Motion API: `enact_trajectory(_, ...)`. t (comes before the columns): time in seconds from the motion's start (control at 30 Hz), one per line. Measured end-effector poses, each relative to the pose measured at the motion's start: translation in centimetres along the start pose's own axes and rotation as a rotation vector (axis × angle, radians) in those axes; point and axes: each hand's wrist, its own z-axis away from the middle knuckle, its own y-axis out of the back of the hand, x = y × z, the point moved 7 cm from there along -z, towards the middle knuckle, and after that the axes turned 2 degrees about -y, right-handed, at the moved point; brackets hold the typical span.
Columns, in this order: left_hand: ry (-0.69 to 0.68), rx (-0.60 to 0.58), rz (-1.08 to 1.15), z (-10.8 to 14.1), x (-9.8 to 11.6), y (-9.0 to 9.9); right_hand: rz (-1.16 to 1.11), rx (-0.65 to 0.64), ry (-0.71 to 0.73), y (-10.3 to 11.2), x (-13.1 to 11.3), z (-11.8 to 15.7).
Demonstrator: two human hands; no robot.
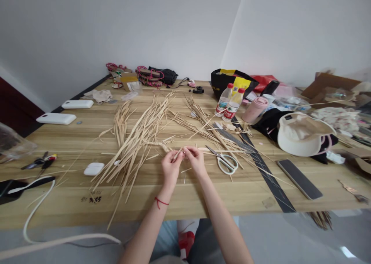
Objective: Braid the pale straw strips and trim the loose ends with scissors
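Observation:
My left hand (171,164) and my right hand (196,160) meet at the table's front middle, their fingertips pinched close together on a straw braid (158,143). The braid's finished-looking length trails from my left fingers toward the left, over loose straw. Where the strands cross between my fingertips is mostly hidden. A large heap of pale straw strips (145,129) spreads to the left of my hands, and more straw strips (199,121) lie beyond them to the right. White-handled scissors (227,163) rest just right of my right hand, blades pointing away to the left.
A dark phone (300,179), a cream cap (304,134), a pink tumbler (255,109) and water bottles (232,105) stand or lie to the right. A black bag (223,82) is behind them. A white earphone case (94,168) and white power banks (56,118) lie left.

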Motion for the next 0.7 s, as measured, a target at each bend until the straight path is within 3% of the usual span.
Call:
enact_trajectory(0.17, 0.186, 0.135, 0.12, 1.1, -1.3, 0.0, 0.295, 0.11, 0.282, -0.2, -1.5, 1.0)
enact_trajectory(0.27, 0.287, 0.177, 0.162, 1.9, -1.7, -0.4, 0.435, 0.146, 0.374, -0.3, -2.4, 1.7)
enact_trajectory(0.5, 0.359, 0.114, 0.414, 2.5, -1.7, -1.6, 0.465, 0.228, 0.4, 0.8, -3.2, 1.6)
enact_trajectory(0.7, 0.482, 0.134, 0.443, 2.5, -2.4, -0.2, 0.378, 0.219, 0.357, 1.2, -3.0, 1.0)
